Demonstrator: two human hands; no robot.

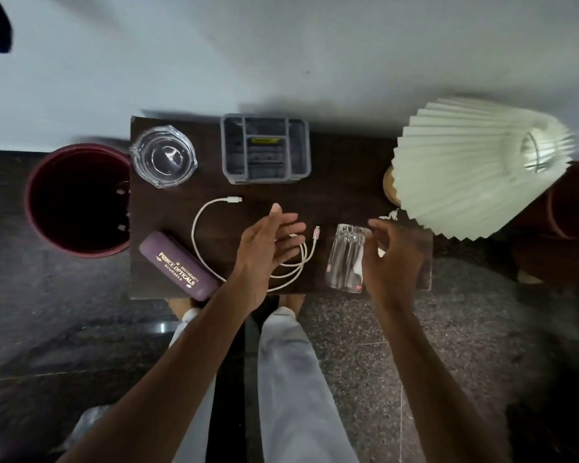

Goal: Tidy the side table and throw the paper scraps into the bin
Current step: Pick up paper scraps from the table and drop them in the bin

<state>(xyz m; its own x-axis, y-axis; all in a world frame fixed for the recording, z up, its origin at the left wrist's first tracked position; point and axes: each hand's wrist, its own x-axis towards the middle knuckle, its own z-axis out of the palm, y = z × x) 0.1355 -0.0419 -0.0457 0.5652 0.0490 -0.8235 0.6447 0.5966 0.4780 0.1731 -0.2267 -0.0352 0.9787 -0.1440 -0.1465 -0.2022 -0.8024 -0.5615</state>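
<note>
The dark side table (341,182) stands below me against the wall. A dark red bin (77,202) sits on the floor at its left end. My left hand (264,252) hovers open, fingers apart, above a coiled white cable (201,222). Beside a clear drinking glass (346,259) at the front edge is my right hand (393,259), fingers loosely curled and holding nothing. A white paper scrap (390,215) lies just beyond that hand, under the lamp shade. A purple spectacle case (176,270) lies at the front left.
A glass ashtray (164,157) stands at the back left, a grey compartment organiser (264,148) at the back middle. A pleated white lamp shade (475,168) overhangs the right end. A second reddish container (572,202) sits on the floor at far right.
</note>
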